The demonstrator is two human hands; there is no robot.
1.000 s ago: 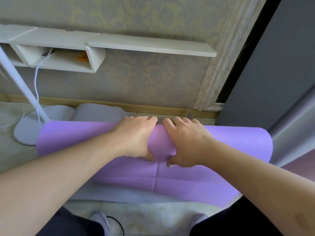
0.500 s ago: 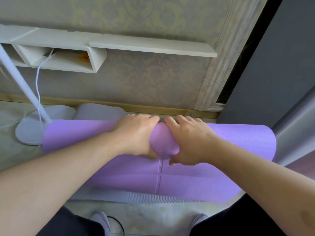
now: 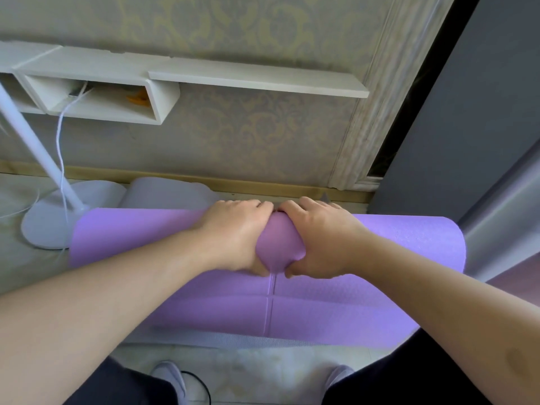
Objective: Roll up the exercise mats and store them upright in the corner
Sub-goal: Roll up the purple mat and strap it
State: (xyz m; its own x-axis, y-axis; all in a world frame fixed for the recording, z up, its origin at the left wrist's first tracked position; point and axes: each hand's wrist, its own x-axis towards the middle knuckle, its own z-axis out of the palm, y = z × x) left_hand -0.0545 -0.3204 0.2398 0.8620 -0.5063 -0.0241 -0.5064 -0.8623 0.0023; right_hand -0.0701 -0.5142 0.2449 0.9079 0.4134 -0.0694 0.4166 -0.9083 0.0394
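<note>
Foam is what the purple mat [image 3: 394, 238] looks like: soft, light and springy, so I judge it will carry easily but try to uncurl whenever pressure comes off. It lies on the floor [image 3: 17, 258] across the view, just short of the wall's skirting board [image 3: 263, 187], most of it already wound into a thick roll with a short flat tail left toward the person's feet. A grey mat [image 3: 163, 191] sits behind it, between the roll and the wall, beside the round base of a lamp stand [image 3: 43, 229].

Both hands sit side by side at the middle of the roll. The left hand [image 3: 233, 235] has its fingers curled over the far side and thumb tucked under the near edge; the right hand [image 3: 318, 241] grips the same way, almost touching it. The foam dents between them, which shows how readily it gives.

For carrying, gripping around the whole roll would probably keep the tail trapped better.
</note>
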